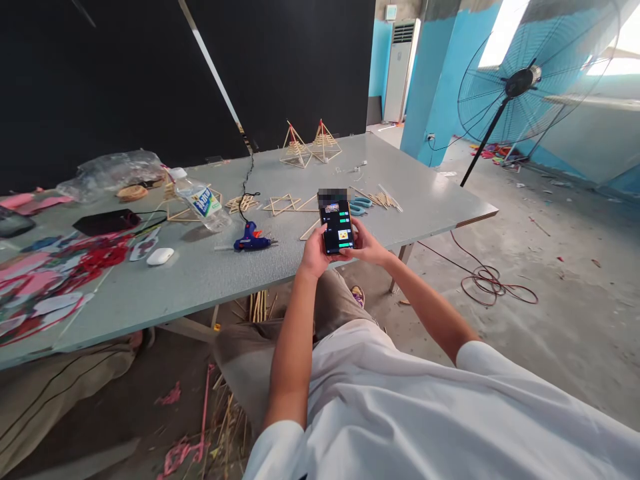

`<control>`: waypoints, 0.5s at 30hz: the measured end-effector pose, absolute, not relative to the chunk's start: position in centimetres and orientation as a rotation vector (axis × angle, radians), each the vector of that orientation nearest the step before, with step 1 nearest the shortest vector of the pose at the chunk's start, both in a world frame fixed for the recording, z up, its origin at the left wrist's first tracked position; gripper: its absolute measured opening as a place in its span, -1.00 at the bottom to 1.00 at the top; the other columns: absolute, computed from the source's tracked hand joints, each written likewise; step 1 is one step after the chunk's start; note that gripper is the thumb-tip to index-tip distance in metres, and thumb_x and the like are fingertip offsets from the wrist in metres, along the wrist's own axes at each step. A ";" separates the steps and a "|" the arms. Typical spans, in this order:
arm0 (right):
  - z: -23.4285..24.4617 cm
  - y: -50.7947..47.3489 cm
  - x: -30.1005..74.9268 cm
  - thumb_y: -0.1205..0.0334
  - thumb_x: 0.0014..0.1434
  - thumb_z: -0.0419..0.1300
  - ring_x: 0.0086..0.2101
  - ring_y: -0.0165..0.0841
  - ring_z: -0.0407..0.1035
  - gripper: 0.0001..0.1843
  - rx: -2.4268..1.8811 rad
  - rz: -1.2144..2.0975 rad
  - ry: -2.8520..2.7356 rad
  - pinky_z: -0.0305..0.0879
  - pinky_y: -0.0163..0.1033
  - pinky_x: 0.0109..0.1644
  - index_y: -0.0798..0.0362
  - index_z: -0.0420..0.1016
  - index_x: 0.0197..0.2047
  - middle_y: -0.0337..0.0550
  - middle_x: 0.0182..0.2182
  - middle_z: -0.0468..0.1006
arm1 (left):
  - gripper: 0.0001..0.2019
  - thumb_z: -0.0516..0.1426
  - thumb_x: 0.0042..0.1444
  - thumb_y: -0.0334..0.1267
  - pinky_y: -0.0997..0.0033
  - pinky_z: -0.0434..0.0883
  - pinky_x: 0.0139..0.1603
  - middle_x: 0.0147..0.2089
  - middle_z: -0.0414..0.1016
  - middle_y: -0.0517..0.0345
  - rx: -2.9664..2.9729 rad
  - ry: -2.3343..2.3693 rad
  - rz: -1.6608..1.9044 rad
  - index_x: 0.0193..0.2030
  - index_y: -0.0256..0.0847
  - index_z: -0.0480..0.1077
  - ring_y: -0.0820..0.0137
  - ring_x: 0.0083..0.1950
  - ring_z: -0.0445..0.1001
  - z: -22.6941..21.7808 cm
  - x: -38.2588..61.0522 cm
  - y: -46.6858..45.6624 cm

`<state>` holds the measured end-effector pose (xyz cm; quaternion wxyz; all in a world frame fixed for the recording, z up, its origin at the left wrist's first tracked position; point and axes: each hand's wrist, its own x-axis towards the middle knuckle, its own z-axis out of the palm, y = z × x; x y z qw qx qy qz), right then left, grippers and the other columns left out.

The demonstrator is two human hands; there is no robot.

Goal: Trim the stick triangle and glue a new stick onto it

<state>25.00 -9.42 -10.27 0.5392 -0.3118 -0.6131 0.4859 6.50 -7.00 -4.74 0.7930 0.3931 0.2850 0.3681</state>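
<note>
A smartphone (337,225) with a lit chat screen is held upright between my two hands at the table's front edge. My left hand (315,252) grips its left side, and my right hand (367,245) wraps round its lower right, thumb near the screen's bottom. Just behind the phone lie blue-handled scissors (361,205) and a bundle of thin wooden sticks (385,200). To the left, a blue hot glue gun (251,239) lies on its side, its cord running backward. Flat star-shaped stick frames (283,205) rest beyond it.
Two stick pyramids (296,147) stand at the table's (430,190) back. A tilted plastic bottle (203,200), a white earphone case (160,257) and red and pink scraps (60,273) are on the left. Another person's leg (65,393) shows below. A large fan (523,83) stands at right.
</note>
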 end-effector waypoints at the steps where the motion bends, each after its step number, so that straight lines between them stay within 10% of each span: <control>1: -10.4 -9.3 25.0 0.03 0.06 0.62 -0.11 -0.24 0.63 0.21 -0.746 1.154 -1.457 0.61 -0.14 0.01 -0.11 -0.06 0.52 -0.21 -0.11 0.66 | -0.46 -0.02 0.46 -0.07 0.06 0.71 -0.26 -0.07 0.76 -0.16 0.848 0.613 0.788 0.40 -0.32 0.42 0.09 -0.25 0.74 -4.7 6.5 -7.0; 15: -9.8 -9.6 24.6 -0.07 0.04 0.60 -0.10 -0.25 0.61 -0.02 -0.805 1.134 -1.331 0.60 -0.16 0.01 -0.13 0.21 0.38 -0.21 -0.12 0.67 | -0.49 0.07 0.42 -0.13 0.01 0.75 -0.14 0.03 0.76 -0.18 0.806 0.583 0.796 0.39 -0.33 0.45 0.06 -0.09 0.77 -5.0 6.6 -6.9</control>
